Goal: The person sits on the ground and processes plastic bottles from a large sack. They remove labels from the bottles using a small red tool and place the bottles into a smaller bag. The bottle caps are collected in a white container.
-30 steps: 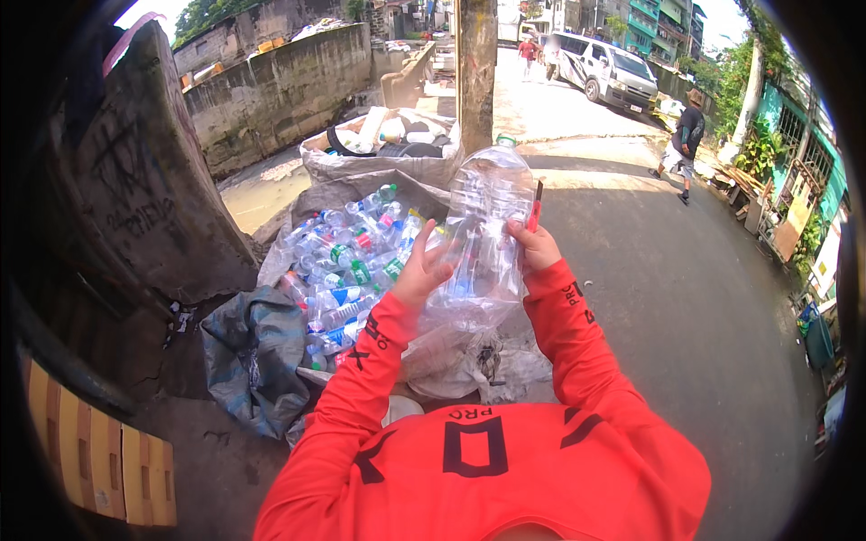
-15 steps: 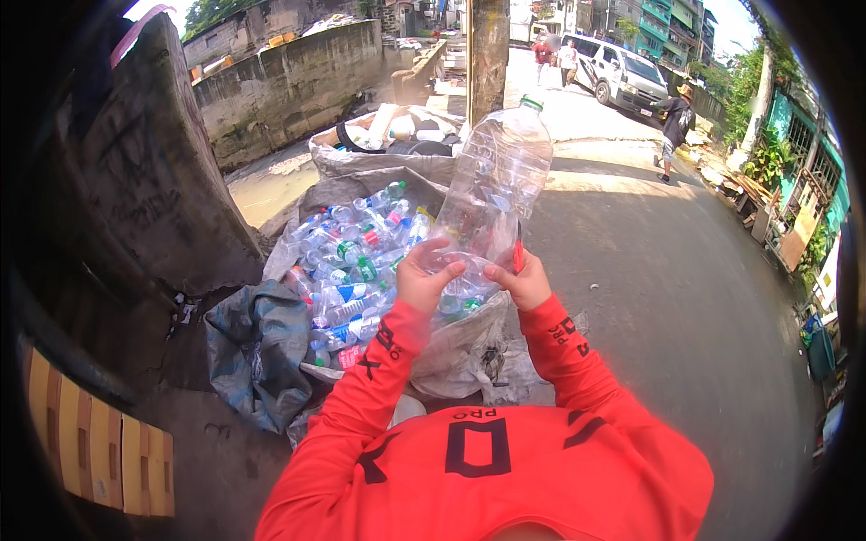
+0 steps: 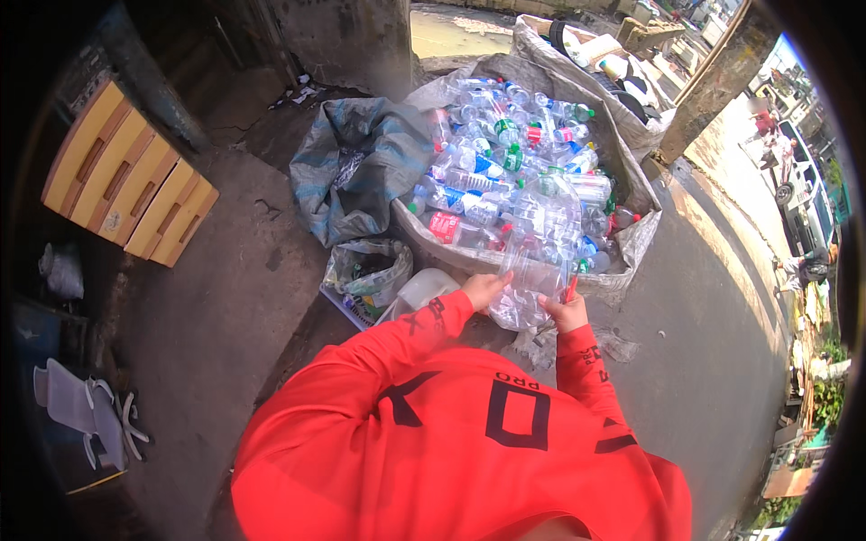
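Between my hands is a large clear plastic bottle (image 3: 534, 273), tilted over the near edge of a big pale woven sack (image 3: 642, 236). My left hand (image 3: 487, 290) grips its left side, fingers closed on the plastic. On the other side my right hand (image 3: 566, 313) holds the bottle too, with a slim red object (image 3: 572, 287) sticking up from it; its kind is hard to make out. Many small plastic bottles (image 3: 474, 162) with green, blue and red caps and labels fill the sack. The big bottle's far end blends into them.
A grey-blue woven sack (image 3: 356, 171) slumps left of the bottles. Nearer stand an open plastic bag (image 3: 370, 270) and a whitish container (image 3: 422, 290). A tan drawer unit (image 3: 126, 180) and grey chair (image 3: 86, 406) are at left; a post (image 3: 722, 81) and van (image 3: 803, 194) at right.
My view has turned left and down. The big bottle has come down from upright to a low tilt over the sack, still between both hands.
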`<state>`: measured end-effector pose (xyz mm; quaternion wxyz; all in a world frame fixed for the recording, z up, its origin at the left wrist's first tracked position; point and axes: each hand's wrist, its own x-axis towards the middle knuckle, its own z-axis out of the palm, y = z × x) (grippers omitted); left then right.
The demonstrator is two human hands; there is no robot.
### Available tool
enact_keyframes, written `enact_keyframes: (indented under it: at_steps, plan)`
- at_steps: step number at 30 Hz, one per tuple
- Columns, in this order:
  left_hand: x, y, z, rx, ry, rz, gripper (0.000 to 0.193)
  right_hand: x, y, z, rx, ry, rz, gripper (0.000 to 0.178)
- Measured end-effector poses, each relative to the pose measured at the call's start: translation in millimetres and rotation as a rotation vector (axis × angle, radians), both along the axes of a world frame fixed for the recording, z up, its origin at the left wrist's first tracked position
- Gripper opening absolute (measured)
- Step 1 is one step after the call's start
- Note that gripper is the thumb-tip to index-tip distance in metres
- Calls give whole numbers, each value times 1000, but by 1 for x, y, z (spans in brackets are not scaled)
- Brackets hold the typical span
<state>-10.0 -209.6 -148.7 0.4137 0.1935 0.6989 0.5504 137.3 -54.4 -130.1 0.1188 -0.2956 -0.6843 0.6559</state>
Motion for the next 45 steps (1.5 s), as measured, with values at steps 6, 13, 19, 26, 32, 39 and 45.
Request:
enact_keyframes:
  at_steps: [6, 13, 19, 26, 32, 39, 45]
  plan:
    - [-13, -30, -23, 3, 381, 341, 48, -55, -32, 11, -113, 61, 163, 27]
    - [-60, -94, -59, -43, 290, 597, 49, -118, -74, -6, -239, -72, 293, 33]
    - [-130, -233, 13, 49, 53, 782, 67, -230, -130, -1, -346, -128, 336, 28]
    - [-179, -414, -10, -199, 0, 1106, 60, -400, -195, -45, -372, -236, 243, 33]
    - [-216, -486, -42, -306, -74, 1153, 60, -548, -218, -111, -609, -322, -69, 50]
    - [-297, -484, -41, -374, -10, 870, 62, -504, -273, -158, -317, -454, 286, 38]
    - [-336, -453, -57, -381, 122, 757, 62, -397, -172, -180, 52, -248, -36, 35]
